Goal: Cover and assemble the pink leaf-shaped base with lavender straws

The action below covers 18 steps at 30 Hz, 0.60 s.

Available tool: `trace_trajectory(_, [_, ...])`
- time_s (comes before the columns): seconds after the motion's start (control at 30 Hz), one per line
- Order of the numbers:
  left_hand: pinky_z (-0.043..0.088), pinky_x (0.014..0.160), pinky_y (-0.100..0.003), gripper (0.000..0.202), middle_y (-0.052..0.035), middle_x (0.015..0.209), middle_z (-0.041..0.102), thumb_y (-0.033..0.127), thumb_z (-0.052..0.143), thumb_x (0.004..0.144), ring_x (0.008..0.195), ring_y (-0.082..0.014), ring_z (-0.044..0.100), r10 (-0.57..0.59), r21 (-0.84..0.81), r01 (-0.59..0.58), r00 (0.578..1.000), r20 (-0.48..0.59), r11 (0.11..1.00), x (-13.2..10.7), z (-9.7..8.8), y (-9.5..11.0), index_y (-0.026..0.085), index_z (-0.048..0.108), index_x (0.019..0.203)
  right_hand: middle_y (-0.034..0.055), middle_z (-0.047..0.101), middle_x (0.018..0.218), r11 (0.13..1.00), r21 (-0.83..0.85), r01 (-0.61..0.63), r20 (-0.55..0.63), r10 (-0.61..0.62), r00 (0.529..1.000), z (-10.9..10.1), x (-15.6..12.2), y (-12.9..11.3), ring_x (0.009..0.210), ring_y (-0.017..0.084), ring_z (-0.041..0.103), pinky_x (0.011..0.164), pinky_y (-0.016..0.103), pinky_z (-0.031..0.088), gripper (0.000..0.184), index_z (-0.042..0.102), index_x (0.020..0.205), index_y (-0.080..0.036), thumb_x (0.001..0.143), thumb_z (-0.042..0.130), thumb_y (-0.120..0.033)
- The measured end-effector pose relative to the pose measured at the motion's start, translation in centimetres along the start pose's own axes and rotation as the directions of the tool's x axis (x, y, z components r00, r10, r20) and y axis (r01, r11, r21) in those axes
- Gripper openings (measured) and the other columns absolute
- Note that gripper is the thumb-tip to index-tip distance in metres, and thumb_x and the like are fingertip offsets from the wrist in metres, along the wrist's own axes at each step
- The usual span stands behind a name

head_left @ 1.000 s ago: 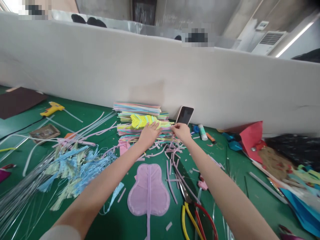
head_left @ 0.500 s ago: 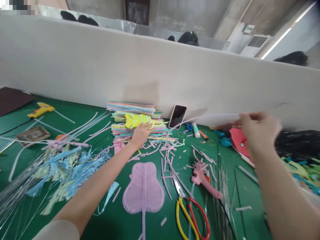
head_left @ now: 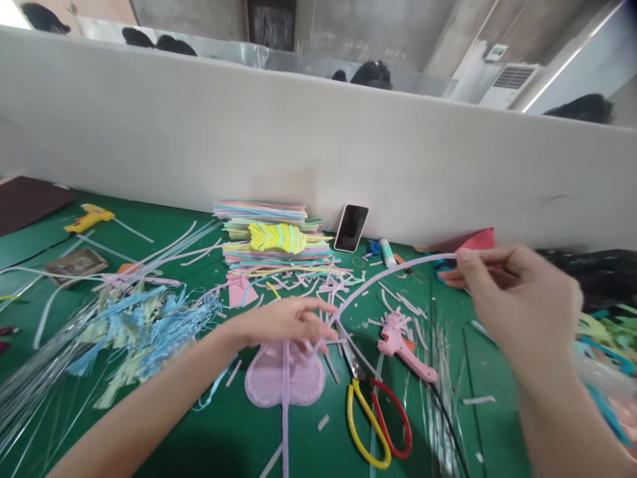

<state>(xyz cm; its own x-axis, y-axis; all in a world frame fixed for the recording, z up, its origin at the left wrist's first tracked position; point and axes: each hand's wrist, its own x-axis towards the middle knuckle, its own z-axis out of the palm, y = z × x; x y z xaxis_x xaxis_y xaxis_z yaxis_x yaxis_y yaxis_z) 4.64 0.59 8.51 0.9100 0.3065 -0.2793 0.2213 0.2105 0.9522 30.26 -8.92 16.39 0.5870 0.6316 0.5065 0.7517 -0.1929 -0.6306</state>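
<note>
We stretch our left arm (head_left: 159, 392) in from the lower left, our left hand (head_left: 286, 322) pointing right with its fingers (head_left: 314, 305) loosely bent. Our right arm (head_left: 567, 418) rises from the lower right, the right hand (head_left: 522, 295) raised higher, fingertips pinched together.

Pale Light, Soft Edges

Daylight-pale brightness filled the view; a strip lamp (head_left: 572, 58) glared at upper right, a faint shadow marked the white partition (head_left: 189, 126), and the right hand (head_left: 527, 302) looked slightly blurred.
</note>
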Motion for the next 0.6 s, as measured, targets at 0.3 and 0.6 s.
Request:
trace_trajectory(0.3, [0.033,0.046,-0.02,0.034,0.0042,0.053,0.05,0.046,0.052,0.088,0.044,-0.0096,0.045,-0.156,0.312,0.247,0.945,-0.289,0.917,-6.2,-0.1,-3.5,0.016,0.062,0.076,0.0154,0.072,0.099,0.889,-0.354,0.289,0.349,-0.161,0.923,-1.0,-6.4,2.7,0.087,0.037,0.068,0.068,0.048,0.051,0.054,0.066,0.102,-0.019,0.083,0.044,-0.066])
trace_trajectory(0.6, [0.031,0.049,-0.02,0.028,0.0032,0.055,0.05,0.032,0.048,0.089,0.05,-0.0101,0.046,-0.156,0.46,0.15,0.987,-0.024,0.875,-3.4,2.1,-3.5,0.017,0.058,0.067,0.0054,0.073,0.091,0.973,0.208,0.096,0.92,-0.228,0.32,6.2,-12.6,-2.5,0.084,0.021,0.068,0.074,0.031,0.052,0.026,0.067,0.108,-0.022,0.089,0.057,-0.039])
